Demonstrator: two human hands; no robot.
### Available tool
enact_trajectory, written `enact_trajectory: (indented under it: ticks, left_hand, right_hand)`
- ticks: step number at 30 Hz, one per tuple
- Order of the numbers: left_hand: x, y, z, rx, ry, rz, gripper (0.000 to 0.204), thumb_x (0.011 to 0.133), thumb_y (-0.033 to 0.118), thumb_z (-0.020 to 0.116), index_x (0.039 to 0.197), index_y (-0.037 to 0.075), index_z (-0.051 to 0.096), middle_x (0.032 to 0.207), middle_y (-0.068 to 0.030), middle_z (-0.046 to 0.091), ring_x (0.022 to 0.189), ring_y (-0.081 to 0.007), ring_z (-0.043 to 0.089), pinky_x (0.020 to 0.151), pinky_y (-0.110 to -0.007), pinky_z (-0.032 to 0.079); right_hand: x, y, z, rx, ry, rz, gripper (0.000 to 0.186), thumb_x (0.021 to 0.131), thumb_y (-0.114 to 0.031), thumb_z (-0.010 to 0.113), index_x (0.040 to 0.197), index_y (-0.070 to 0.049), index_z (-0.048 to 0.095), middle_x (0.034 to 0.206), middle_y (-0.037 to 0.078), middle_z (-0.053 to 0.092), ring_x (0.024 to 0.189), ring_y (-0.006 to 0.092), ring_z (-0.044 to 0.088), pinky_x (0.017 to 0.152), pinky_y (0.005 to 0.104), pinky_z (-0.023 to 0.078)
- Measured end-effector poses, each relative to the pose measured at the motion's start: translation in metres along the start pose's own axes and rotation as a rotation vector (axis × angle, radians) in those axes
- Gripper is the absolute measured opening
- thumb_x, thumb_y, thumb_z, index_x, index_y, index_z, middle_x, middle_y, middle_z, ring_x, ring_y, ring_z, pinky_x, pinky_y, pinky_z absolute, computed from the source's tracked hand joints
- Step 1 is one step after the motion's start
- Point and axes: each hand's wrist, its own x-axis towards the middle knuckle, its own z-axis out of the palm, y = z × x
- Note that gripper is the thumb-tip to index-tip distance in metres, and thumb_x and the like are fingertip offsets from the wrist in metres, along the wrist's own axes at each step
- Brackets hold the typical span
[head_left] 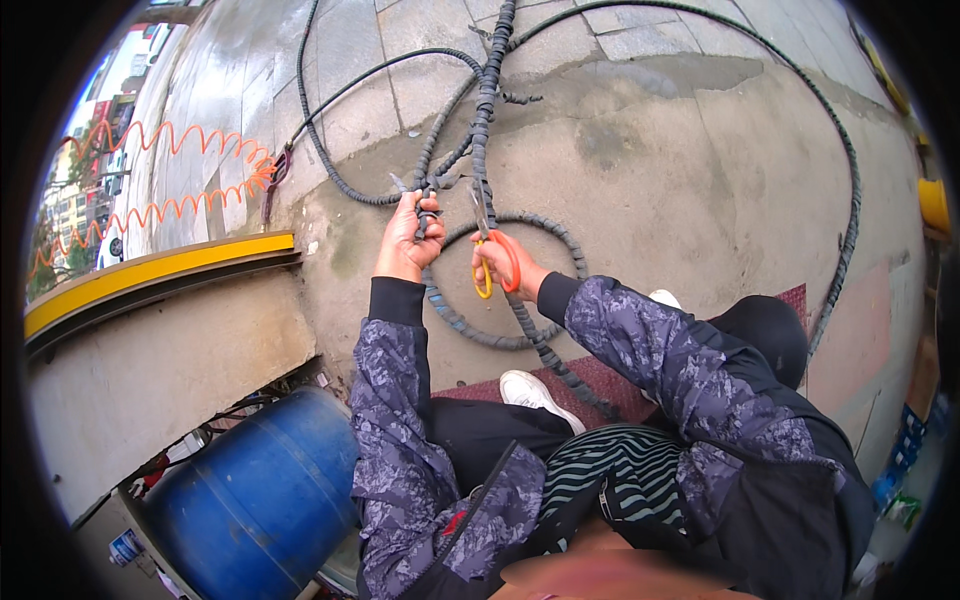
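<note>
My left hand (410, 232) is closed around a dark wrapped cable branch (435, 150), with short loose grey strips poking out near its fingers. In my right hand (520, 270) is a pair of scissors (510, 260) with orange and yellow handles, blades pointing up beside the thick grey-wrapped cable bundle (483, 125). Whether the blades touch the bundle, I cannot tell. The bundle runs down behind my right hand, and a coiled wrapped loop (480, 340) lies around it on the pavement.
Long cable loops (850, 190) spread over the pavement (660, 170). Orange coiled hoses (180, 210) hang at the left, above a yellow-edged ledge (160, 267). A blue barrel (250, 490) is at lower left, a dark red mat (470, 398) beneath me, a yellow object (932, 203) at the right.
</note>
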Motion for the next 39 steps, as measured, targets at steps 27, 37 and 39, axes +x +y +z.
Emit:
enact_trajectory:
  ticks: [27, 37, 39]
  left_hand:
    - [-0.027, 0.009, 0.018, 0.101, -0.049, 0.102, 0.023, 0.102, 0.03, 0.069, 0.108, 0.009, 0.062, 0.077, 0.0072, 0.057, 0.059, -0.0053, 0.041, 0.047, -0.021, 0.033]
    - [-0.062, 0.052, -0.007, -0.028, -0.265, 0.383, 0.024, 0.105, 0.033, 0.064, 0.111, 0.01, 0.061, 0.08, 0.0057, 0.055, 0.06, -0.0046, 0.042, 0.051, -0.021, 0.037]
    - [-0.06, 0.043, -0.016, 0.067, -0.184, 0.425, 0.026, 0.106, 0.036, 0.064, 0.112, 0.011, 0.061, 0.084, 0.0058, 0.06, 0.06, -0.0023, 0.043, 0.054, -0.022, 0.04]
  right_hand:
    - [0.011, -0.042, -0.032, -0.068, -0.119, 0.014, 0.019, 0.104, -0.026, 0.06, 0.104, -0.007, 0.057, 0.067, 0.001, 0.051, 0.047, 0.0137, 0.047, 0.045, 0.0308, 0.039]
    - [0.034, -0.048, -0.019, -0.261, 0.128, -0.148, 0.023, 0.101, -0.027, 0.065, 0.093, -0.007, 0.056, 0.071, 0.004, 0.057, 0.049, 0.0148, 0.055, 0.045, 0.0328, 0.044]
    - [0.055, -0.077, -0.041, -0.162, 0.214, -0.276, 0.025, 0.1, -0.029, 0.066, 0.097, -0.006, 0.057, 0.073, 0.006, 0.058, 0.053, 0.0164, 0.058, 0.046, 0.0344, 0.046]
